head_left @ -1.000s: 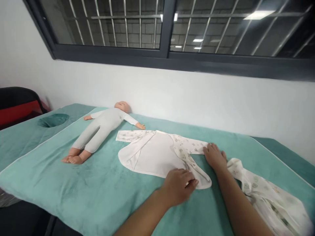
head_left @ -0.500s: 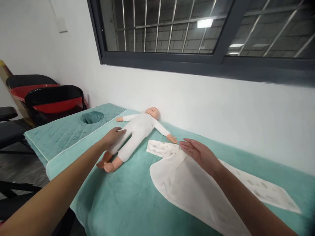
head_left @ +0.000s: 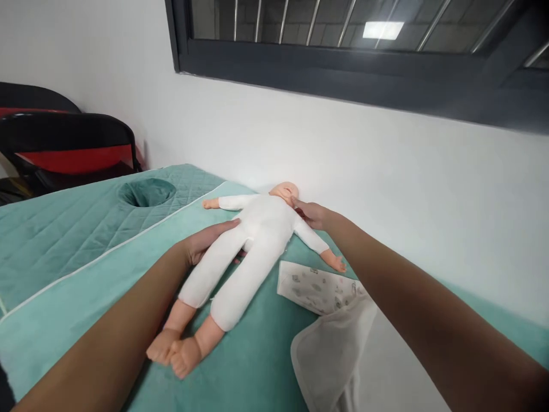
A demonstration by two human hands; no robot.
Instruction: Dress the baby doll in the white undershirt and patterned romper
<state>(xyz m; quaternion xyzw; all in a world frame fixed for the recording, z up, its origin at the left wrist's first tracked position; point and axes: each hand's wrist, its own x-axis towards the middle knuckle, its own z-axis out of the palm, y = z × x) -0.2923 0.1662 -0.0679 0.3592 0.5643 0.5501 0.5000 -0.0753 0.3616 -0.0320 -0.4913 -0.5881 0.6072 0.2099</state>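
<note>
A baby doll (head_left: 266, 223) in a white bodysuit lies on its back, arms spread, its head towards the wall. My left hand (head_left: 212, 237) holds it at the hip: the thumb is on top, and fingertips show beneath, between the legs. At the doll's neck, my right hand (head_left: 312, 214) has its thumb by the chin; the other fingers are partly hidden behind the neck and shoulder. Below the doll's outstretched arm lies a white swaddle cloth (head_left: 317, 349) with a printed band (head_left: 319, 286), partly covered by my right forearm.
The doll rests on a teal padded bed (head_left: 253, 372) against a white wall (head_left: 386, 160). A round hole (head_left: 148, 193) opens in the quilted part at left. Black and red chairs (head_left: 72, 140) stand beyond it, and a dark-framed window (head_left: 300, 60) is above.
My right hand has moved from the cloth's band up to the doll's neck. My left hand has slid under the doll's hip. The view has come closer and tilted down.
</note>
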